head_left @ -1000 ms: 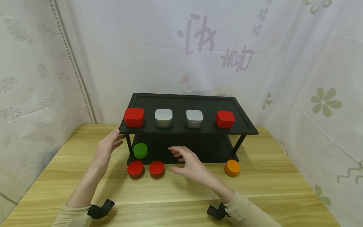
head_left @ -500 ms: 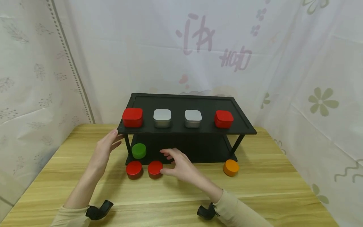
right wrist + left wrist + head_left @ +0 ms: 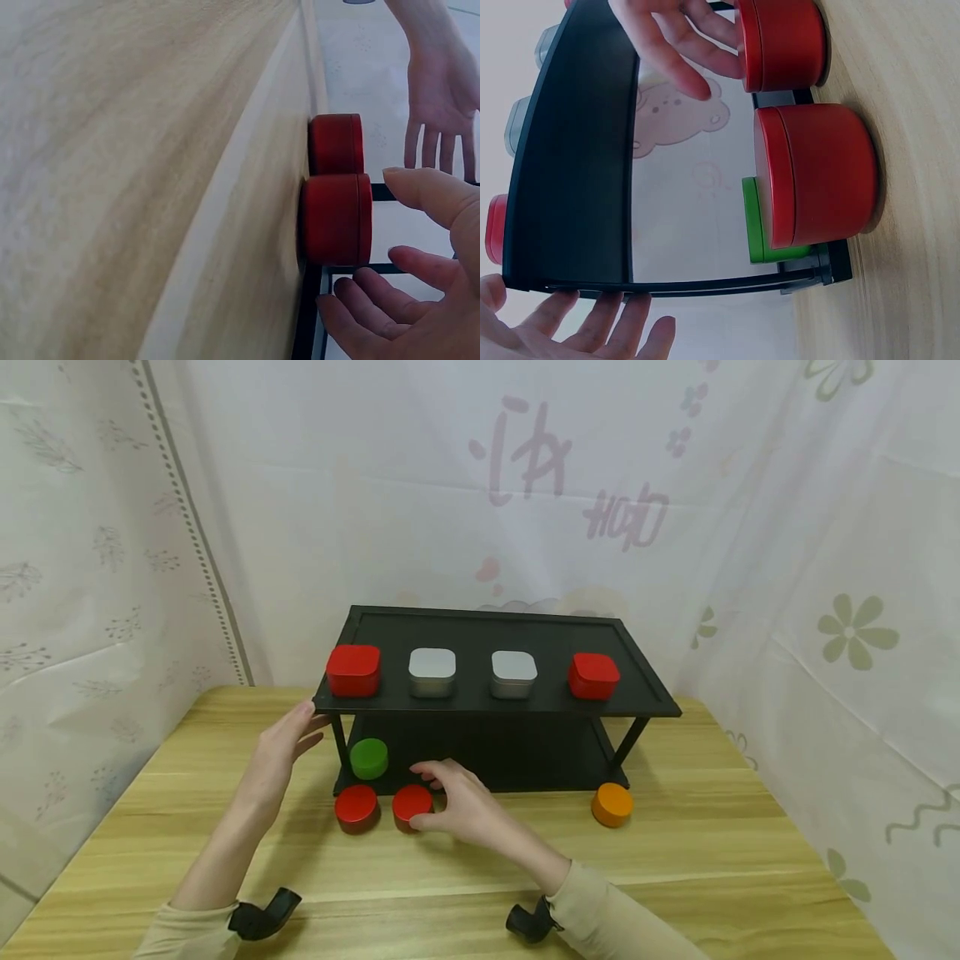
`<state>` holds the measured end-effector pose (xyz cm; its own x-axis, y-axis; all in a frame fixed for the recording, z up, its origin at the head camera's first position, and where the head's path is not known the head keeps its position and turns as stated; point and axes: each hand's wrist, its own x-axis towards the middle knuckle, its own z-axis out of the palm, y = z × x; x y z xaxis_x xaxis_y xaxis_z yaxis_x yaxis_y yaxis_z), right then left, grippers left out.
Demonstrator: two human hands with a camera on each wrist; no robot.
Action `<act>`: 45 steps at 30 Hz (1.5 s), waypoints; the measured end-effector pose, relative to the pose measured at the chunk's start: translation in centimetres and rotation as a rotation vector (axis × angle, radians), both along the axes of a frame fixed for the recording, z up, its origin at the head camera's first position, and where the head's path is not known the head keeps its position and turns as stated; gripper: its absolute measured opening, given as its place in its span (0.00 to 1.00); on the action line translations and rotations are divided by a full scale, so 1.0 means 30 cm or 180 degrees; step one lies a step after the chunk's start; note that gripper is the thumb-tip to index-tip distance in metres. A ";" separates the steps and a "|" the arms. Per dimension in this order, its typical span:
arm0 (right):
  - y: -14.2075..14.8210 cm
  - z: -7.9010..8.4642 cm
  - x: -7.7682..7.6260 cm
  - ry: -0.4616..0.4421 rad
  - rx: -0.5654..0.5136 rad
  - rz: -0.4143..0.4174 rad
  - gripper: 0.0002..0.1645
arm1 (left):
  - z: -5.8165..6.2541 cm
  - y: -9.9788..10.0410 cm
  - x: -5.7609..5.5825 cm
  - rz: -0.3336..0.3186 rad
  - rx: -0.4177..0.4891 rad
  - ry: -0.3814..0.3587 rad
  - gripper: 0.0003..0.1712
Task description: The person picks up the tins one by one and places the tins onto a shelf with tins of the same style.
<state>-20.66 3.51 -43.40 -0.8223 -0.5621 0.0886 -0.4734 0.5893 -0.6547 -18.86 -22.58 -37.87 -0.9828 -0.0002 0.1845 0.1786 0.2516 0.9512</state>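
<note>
My left hand [image 3: 276,758] rests against the left end of a black two-tier shelf [image 3: 487,631], fingers fairly straight along its upper edge. Over the right one of two round red tins, my right hand [image 3: 459,803] is spread, with thumb and fingers apart around the right red tin [image 3: 407,807]. Contact with that tin cannot be made out; in the right wrist view the thumb [image 3: 431,191] shows a gap from its lid. Just left stands the other red tin [image 3: 357,810]. A green round tin [image 3: 369,760] sits behind it on the lower tier.
On the upper tier stand two red square tins, one at the left [image 3: 354,672] and one at the right [image 3: 593,677], with a white-lidded tin [image 3: 432,673] and its twin [image 3: 513,675] between. An orange round tin [image 3: 612,805] is on the wooden table [image 3: 420,893]. Printed curtains hang behind.
My right hand has moved left along the shelf's front to the right red tin. The left hand has stayed at the shelf's left end. The tins have not moved.
</note>
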 end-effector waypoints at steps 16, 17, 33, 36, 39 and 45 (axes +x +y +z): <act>-0.024 -0.033 -0.009 0.0145 0.0355 -0.0064 0.36 | 0.000 0.000 0.000 0.0015 -0.0059 0.0002 0.34; -0.025 -0.034 -0.009 0.0147 0.0364 -0.0076 0.36 | 0.000 0.000 -0.001 0.0014 -0.0055 0.0000 0.34; -0.028 -0.044 -0.012 0.0097 0.0301 -0.0099 0.31 | 0.005 0.003 0.002 0.0002 -0.0008 -0.0064 0.35; -0.025 -0.043 -0.013 0.0074 0.0268 -0.0094 0.31 | 0.004 0.003 0.002 0.0011 -0.0042 -0.0065 0.35; -0.022 -0.040 -0.014 0.0055 0.0233 -0.0092 0.31 | 0.004 0.003 0.001 0.0026 -0.0056 -0.0076 0.35; -0.017 -0.028 -0.018 0.0018 0.0200 -0.0075 0.31 | 0.003 0.002 0.000 0.0029 -0.0040 -0.0075 0.35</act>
<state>-21.20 2.99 -44.25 -0.8350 -0.5471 0.0584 -0.4624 0.6403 -0.6133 -18.86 -22.52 -37.77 -0.9869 -0.0069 0.1614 0.1538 0.2651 0.9519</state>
